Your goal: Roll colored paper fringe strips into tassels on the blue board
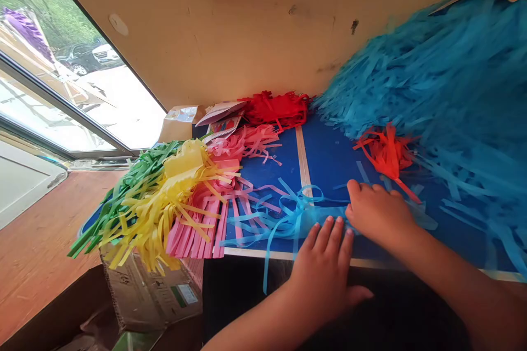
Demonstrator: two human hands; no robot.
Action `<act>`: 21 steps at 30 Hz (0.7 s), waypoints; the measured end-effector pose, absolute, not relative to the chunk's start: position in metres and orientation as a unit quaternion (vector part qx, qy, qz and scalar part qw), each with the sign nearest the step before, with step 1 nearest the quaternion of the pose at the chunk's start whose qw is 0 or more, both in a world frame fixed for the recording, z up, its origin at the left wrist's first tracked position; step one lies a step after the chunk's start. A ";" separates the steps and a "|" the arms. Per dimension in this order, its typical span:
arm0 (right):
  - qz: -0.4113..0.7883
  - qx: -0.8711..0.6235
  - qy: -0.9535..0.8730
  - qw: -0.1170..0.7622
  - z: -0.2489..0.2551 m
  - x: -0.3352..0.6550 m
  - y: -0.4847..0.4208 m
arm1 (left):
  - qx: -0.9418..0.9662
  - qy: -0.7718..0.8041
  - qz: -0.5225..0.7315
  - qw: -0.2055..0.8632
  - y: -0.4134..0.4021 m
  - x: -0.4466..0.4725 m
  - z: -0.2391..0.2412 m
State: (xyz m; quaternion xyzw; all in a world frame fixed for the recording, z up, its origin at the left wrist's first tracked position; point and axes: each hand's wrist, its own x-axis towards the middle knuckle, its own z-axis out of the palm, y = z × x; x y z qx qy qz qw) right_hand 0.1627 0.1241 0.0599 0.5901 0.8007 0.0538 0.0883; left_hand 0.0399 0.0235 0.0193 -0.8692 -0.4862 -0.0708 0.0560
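**Q:** Nearest finding first, with the blue tassel [302, 220] as dial centre?

**A:** Left hand [323, 260], at five o'clock. Four fingers extended with slight gaps, tips resting on the tassel's flat sheet end; thumb spread well apart.

**Q:** Right hand [379, 211]?

**A:** At three o'clock. Fingers curled, thumb and forefinger at the sheet's right end. Whether they are clamped on it, I cannot tell.

**Q:** Tassel position?

**A:** Lying along the front edge [255, 254] of the blue table [329, 156]. Cut strands fan toward nine o'clock; one hangs over the edge at seven.

**Q:** Clearance?

**A:** Tight at nine: strands reach the pink fringe [197, 227], with the yellow fringe [179, 186] and green fringe [140, 184] beyond. Open tabletop runs from twelve to one. At two, a red tassel [387, 153] lies near the right hand, a large blue heap [444, 82] behind it.

**Q:** Far limit?

**A:** Red bunch [278, 109] at twelve, against the wall [255, 38].
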 end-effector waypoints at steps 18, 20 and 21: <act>0.030 0.596 0.801 0.052 0.057 0.160 0.125 | -0.867 -0.493 -0.069 0.019 0.043 0.023 0.040; 0.034 0.595 0.802 0.045 0.057 0.161 0.125 | -0.877 -0.479 -0.050 0.006 0.050 0.027 0.032; 0.035 0.594 0.802 0.043 0.057 0.160 0.125 | -0.878 -0.477 -0.044 -0.001 0.052 0.024 0.030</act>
